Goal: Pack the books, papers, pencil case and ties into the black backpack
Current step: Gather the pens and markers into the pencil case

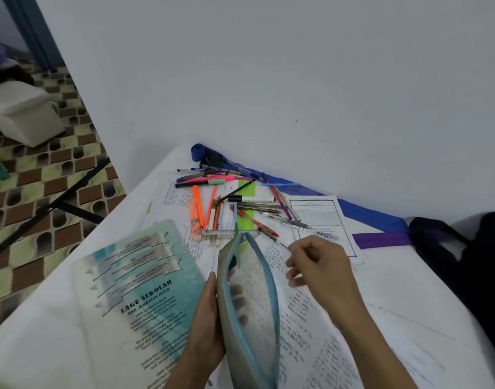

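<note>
On the white table [44, 346], toward its near left edge, lies a teal-and-white printed booklet [134, 290]; the left hand [207, 327] grips the open grey fabric pencil case with blue zip [246, 304] at the near edge; loose coloured pens [226, 200] litter handwritten papers [296, 332] toward the far edge; the right hand [319, 265] hovers beside the case, fingers loosely curled, pinching nothing visible; the black backpack [465, 270] sits at the right edge.

The white bench [58, 318] carries a teal printed booklet [139, 299], handwritten white papers [311, 332], scattered coloured pens [229, 200], blue and purple ties [381, 240] and a black backpack [465, 265].
</note>
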`<control>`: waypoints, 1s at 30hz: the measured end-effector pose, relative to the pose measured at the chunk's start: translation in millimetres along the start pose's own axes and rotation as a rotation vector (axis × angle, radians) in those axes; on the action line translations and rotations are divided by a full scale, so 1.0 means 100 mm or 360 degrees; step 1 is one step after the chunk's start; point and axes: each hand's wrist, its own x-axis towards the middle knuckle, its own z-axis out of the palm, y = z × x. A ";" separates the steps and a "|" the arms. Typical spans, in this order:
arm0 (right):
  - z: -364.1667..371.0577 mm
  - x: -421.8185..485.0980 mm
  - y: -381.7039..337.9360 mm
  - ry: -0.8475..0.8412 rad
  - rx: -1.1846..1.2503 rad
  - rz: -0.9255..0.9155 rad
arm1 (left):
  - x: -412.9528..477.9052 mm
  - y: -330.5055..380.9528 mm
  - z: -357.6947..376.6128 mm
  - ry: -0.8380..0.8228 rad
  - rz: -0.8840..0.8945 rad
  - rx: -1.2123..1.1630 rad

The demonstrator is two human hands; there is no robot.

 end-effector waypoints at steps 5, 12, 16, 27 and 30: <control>0.24 0.74 0.53 0.0069 -0.0922 -0.0244 | 0.03 0.00 -0.07 0.0053 -0.0058 -0.0039; 0.54 1.05 0.76 -0.0105 -0.1643 -0.0399 | 0.06 0.06 -0.05 0.0074 -0.0056 -0.0048; 0.62 1.16 0.62 -0.0001 -0.1279 -0.0420 | 0.08 0.09 -0.05 0.0108 -0.0076 -0.0044; 0.92 1.57 0.45 -0.0139 -0.1379 -0.0525 | 0.10 0.15 0.06 0.0156 -0.0113 -0.0099; 0.89 1.55 0.44 -0.0069 -0.1404 -0.0491 | 0.12 0.14 0.04 0.0122 -0.0101 -0.0100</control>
